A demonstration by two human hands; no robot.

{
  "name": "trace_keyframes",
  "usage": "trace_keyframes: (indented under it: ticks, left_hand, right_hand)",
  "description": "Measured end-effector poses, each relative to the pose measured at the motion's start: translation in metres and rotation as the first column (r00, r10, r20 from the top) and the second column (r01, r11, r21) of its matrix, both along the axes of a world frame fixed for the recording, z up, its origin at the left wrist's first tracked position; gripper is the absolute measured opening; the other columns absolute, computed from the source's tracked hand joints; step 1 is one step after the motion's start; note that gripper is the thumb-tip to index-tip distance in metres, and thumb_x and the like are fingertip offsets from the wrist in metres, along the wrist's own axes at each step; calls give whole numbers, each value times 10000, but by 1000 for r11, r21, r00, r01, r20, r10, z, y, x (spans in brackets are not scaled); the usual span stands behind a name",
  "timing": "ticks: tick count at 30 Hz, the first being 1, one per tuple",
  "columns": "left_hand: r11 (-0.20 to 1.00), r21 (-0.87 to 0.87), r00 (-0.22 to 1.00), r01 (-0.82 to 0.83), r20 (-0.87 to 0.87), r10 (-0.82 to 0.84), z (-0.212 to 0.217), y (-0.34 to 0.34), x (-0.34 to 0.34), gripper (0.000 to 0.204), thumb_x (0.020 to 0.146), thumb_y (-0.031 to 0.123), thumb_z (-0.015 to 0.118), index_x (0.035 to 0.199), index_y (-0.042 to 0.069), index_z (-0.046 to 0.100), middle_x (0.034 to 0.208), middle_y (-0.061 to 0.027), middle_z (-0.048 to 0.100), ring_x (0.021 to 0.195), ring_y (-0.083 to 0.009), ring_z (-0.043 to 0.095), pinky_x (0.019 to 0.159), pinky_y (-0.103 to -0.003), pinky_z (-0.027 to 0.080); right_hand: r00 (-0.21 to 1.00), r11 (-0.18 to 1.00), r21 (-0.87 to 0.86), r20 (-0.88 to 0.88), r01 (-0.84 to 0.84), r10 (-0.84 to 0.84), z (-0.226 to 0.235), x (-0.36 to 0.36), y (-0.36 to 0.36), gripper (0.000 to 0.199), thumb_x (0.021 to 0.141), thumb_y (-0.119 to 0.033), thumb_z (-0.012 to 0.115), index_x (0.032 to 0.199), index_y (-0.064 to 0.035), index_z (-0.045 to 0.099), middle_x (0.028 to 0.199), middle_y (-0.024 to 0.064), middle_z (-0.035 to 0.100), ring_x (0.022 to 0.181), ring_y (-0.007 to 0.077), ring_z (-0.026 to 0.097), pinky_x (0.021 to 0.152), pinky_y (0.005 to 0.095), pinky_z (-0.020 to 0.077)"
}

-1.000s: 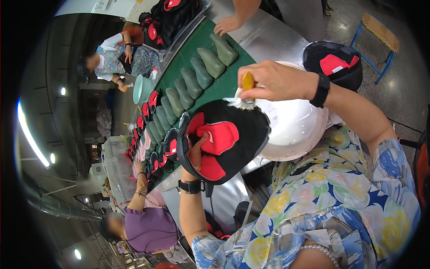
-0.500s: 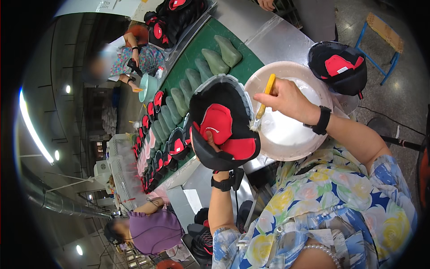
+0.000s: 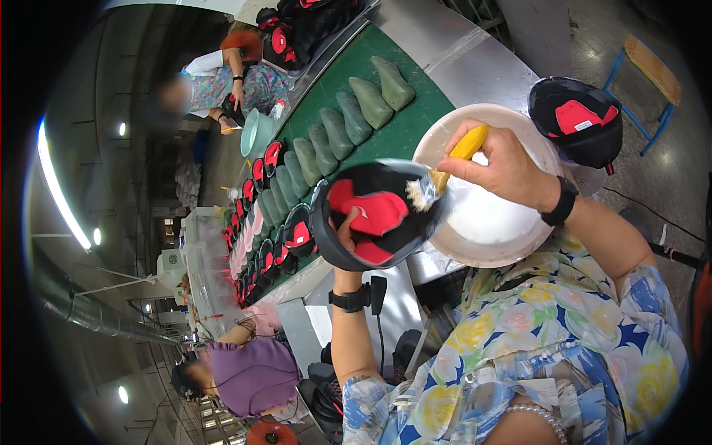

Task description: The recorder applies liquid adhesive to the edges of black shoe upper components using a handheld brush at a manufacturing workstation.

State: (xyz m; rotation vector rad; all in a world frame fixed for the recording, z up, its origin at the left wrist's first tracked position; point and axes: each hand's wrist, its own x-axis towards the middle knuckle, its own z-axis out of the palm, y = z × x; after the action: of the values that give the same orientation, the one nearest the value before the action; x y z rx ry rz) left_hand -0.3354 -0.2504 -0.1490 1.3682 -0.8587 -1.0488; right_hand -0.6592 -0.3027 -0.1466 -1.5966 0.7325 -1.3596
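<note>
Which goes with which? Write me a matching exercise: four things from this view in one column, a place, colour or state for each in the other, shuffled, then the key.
Things:
1. Brush
2. Shoe at the brush
3. Near basin
4. Stool

Places, colours, states:
A. Has blue legs
B. In the left hand
C. Holds white liquid
D. In the right hand

Right pairs: 1-D, 2-B, 3-C, 4-A

We glimpse only part of the left hand [image 3: 346,231], black upper [image 3: 382,211] hiding the rest | upper's right edge blurs on us | pale basin [image 3: 495,261] partly covered | top pile [image 3: 308,30] cropped from our view
</note>
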Motion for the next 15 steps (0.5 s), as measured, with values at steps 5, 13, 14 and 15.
trace_keyframes:
  ticks: [5, 13, 14, 15]
  left_hand:
    - [857, 309, 887, 412, 81, -455, -22, 20, 8, 432, 823, 108, 770, 1231, 29, 655, 1202, -44, 674, 1113, -189, 635, 971, -334, 497]
    - [798, 406, 825, 446, 159, -543, -35, 23, -26, 531, 755, 21, 773, 1266, 34, 629, 1179, -46, 678, 1086, -198, 643, 970, -345, 513]
    - [796, 406, 823, 449, 159, -545, -36, 23, -28, 541, 749, 14, 773, 1270, 34, 626, 1177, -47, 679, 1084, -199, 644, 968, -345, 516]
    - [797, 406, 823, 448, 160, -545, -37, 24, -28, 551, 743, 7, 772, 1273, 34, 623, 1175, -48, 679, 1082, -199, 645, 967, -345, 518]
  right_hand:
    - [995, 883, -459, -49, -97, 84, 15, 18, -5, 210, 889, -187, 761, 991, -54, 633, 921, 76, 688, 821, 262, 680, 730, 342, 541]
    - [956, 599, -746, -228, -292, 182, 9, 58, -14, 166, 887, -167, 672, 972, -52, 587, 943, 67, 643, 923, 251, 647, 872, 381, 512]
    - [958, 640, -715, -247, -282, 145, 6, 56, -18, 155, 896, -169, 661, 955, -51, 581, 928, 74, 636, 910, 257, 644, 869, 380, 511]
    - [938, 677, -661, -317, -324, 139, 5, 51, -22, 153, 915, -181, 645, 935, -48, 571, 923, 98, 638, 884, 285, 644, 862, 384, 511]
